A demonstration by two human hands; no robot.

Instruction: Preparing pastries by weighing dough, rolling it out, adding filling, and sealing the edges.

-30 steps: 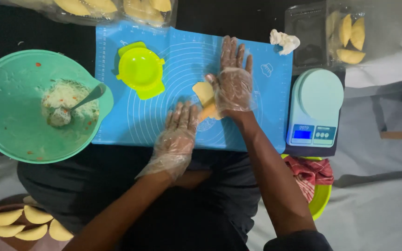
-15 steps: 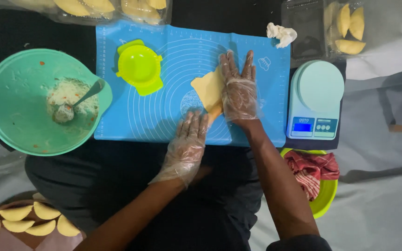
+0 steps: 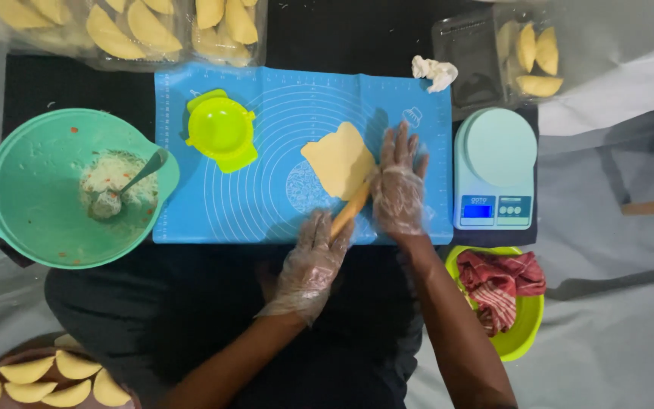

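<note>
Both gloved hands, left hand (image 3: 313,261) and right hand (image 3: 398,189), lie flat and open on a rolling pin (image 3: 351,210) over dough (image 3: 340,160) near the mat's (image 3: 266,204) front edge.

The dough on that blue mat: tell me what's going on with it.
A person in clear gloves is rolling a flattened yellow dough sheet on the blue mat. Both hands, left hand and right hand, press on a wooden rolling pin at the sheet's near edge. A green dumpling press, a bowl of filling and a kitchen scale sit close by.
</note>
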